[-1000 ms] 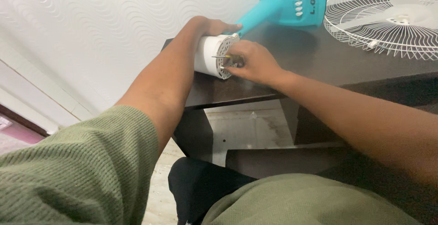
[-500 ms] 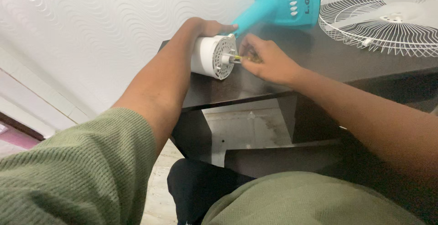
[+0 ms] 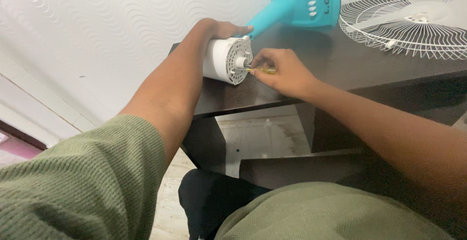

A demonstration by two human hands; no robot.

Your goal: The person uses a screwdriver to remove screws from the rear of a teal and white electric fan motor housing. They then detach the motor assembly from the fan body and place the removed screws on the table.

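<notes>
The white fan motor [image 3: 224, 60] lies on its side on the dark table [image 3: 340, 70], near the front edge; the left hand [image 3: 221, 28] wraps over its top and grips it; the right hand [image 3: 284, 72] pinches a small yellow screwdriver [image 3: 260, 69] — its tip touches the motor's holey front face; a teal fan stand [image 3: 296, 1] and a white wire fan guard [image 3: 408, 18] sit further back — both well apart from the hands.
</notes>
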